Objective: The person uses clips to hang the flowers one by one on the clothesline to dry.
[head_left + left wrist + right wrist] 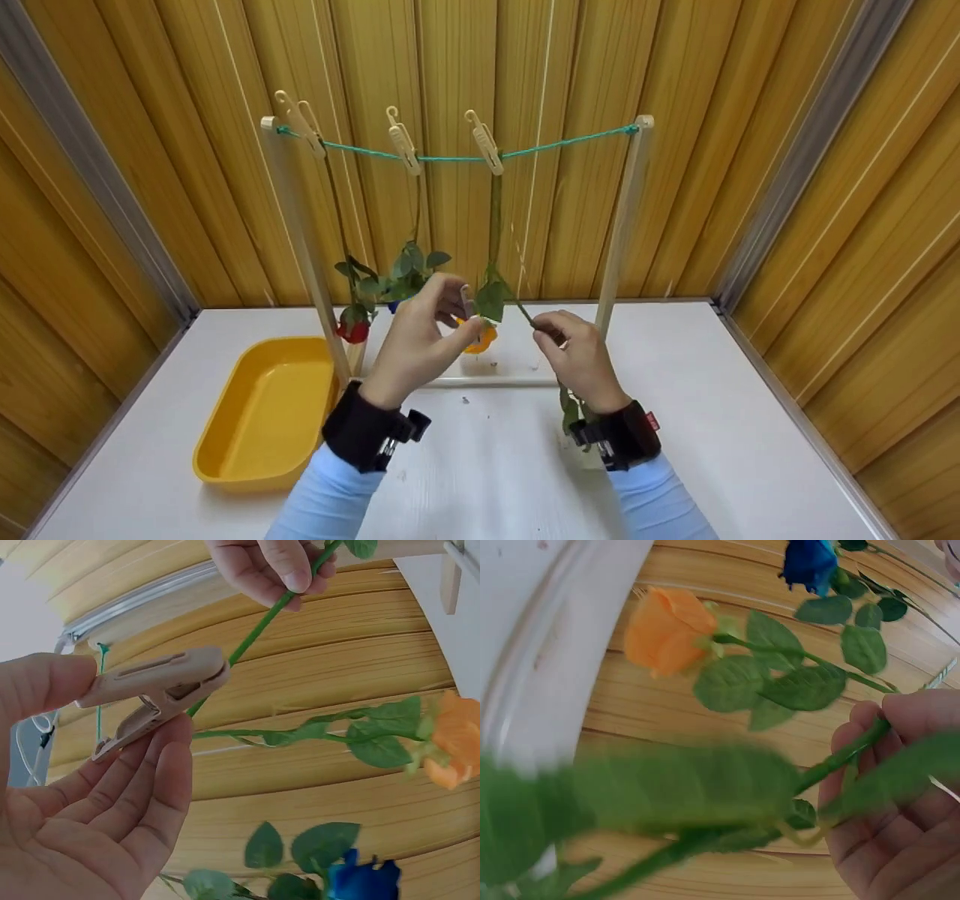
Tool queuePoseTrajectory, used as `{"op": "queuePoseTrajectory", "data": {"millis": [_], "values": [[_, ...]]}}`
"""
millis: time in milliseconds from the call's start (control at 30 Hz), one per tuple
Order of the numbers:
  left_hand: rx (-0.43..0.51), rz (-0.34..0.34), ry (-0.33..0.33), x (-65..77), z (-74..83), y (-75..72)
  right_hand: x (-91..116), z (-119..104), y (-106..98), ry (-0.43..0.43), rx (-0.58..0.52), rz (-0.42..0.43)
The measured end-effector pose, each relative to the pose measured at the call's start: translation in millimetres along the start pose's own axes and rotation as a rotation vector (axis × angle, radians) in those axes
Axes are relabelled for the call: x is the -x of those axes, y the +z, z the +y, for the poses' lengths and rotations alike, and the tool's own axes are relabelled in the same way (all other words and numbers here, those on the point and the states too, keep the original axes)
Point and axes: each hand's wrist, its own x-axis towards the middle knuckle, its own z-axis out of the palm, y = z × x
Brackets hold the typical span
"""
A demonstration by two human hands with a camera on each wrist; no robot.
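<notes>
My left hand pinches a beige clothespin by its handles between thumb and fingers. The thumb and fingers of my right hand grip a green flower stem, which slants up toward the clothespin and passes behind its tip in the left wrist view. Leaves on this stem hang below the right hand; its bloom is hidden. Just beyond the hands, an orange rose hangs head down from a clothespin on the line. Farther left hang a blue rose and a red rose.
A teal cord runs between two wooden posts of a rack on the white table. Two more clothespins clip stems to it. At left, a yellow tray stands beside the rack. Wood-patterned walls enclose the table.
</notes>
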Motion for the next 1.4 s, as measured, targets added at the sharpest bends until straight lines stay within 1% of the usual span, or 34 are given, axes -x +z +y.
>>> {"op": "queuePoseTrajectory", "data": {"millis": [67, 233, 400, 533, 667, 900, 1100, 1300, 1400], "values": [[-0.012, -0.025, 0.035, -14.8, 12.3, -1.6, -6, -2, -7, 0.012, 0.004, 0.013], [-0.046, -0.07, 0.084, -49.1, 36.3, -3.4, -18, -5, -20, 0.044, 0.015, 0.039], [-0.071, -0.093, 0.078, -75.3, 49.6, -2.4, -26, -2, -27, 0.066, 0.008, 0.042], [-0.072, -0.12, 0.059, -91.6, 53.0, -1.7, -31, 1, -28, 0.068, 0.007, 0.043], [-0.07, -0.133, 0.05, -108.5, 57.1, 1.2, -39, 5, -32, 0.085, 0.02, 0.044], [-0.091, -0.128, 0.051, -138.8, 65.3, 7.9, -56, 6, -38, 0.091, 0.034, 0.043], [-0.073, -0.122, 0.041, -157.9, 71.9, 12.3, -68, 5, -43, 0.082, 0.039, 0.054], [-0.053, -0.094, 0.037, -174.8, 80.6, 15.4, -76, 1, -46, 0.08, 0.037, 0.099], [-0.045, -0.085, 0.046, -181.7, 85.4, 15.2, -81, -1, -46, 0.069, 0.045, 0.12]]}}
